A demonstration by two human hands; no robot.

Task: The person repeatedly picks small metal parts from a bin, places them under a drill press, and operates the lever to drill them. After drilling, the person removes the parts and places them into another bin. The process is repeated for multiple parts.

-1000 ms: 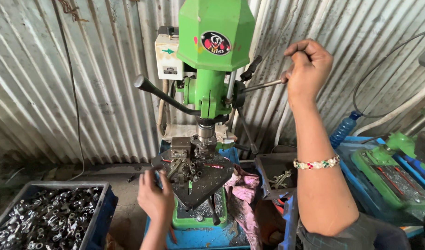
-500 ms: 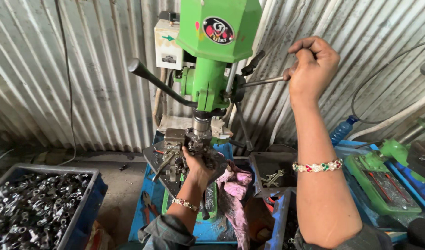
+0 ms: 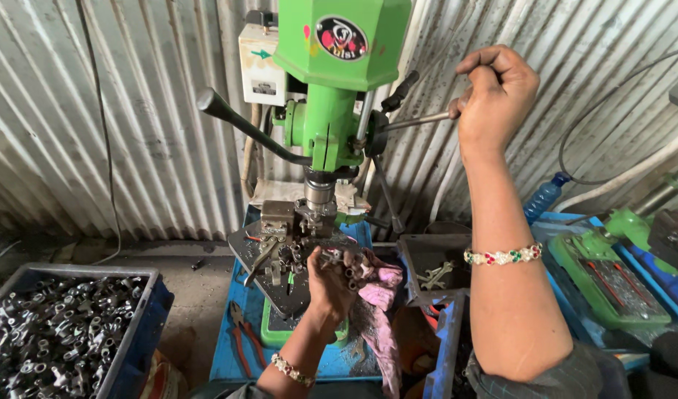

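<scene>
A green bench drill press (image 3: 339, 81) stands against a corrugated metal wall. My right hand (image 3: 495, 89) is raised and closed round a metal feed lever (image 3: 416, 120) of the press. Below the spindle (image 3: 318, 193), my left hand (image 3: 333, 281) rests on the dark work table (image 3: 276, 288), its fingers closed on a small metal part (image 3: 331, 256) next to the clamp fixture (image 3: 276, 222). Several small metal parts lie loose around that hand. Both wrists wear beaded bracelets.
A blue crate (image 3: 143, 332) full of several metal parts sits at lower left. Red-handled pliers (image 3: 239, 336) lie on the blue base. A pink rag (image 3: 383, 284) and a dark tray (image 3: 431, 266) are right of the table. Green machine parts (image 3: 612, 277) lie at far right.
My left hand has moved from the table's left edge up to the work table under the spindle and closed on a small part. My right hand stays on the lever.
</scene>
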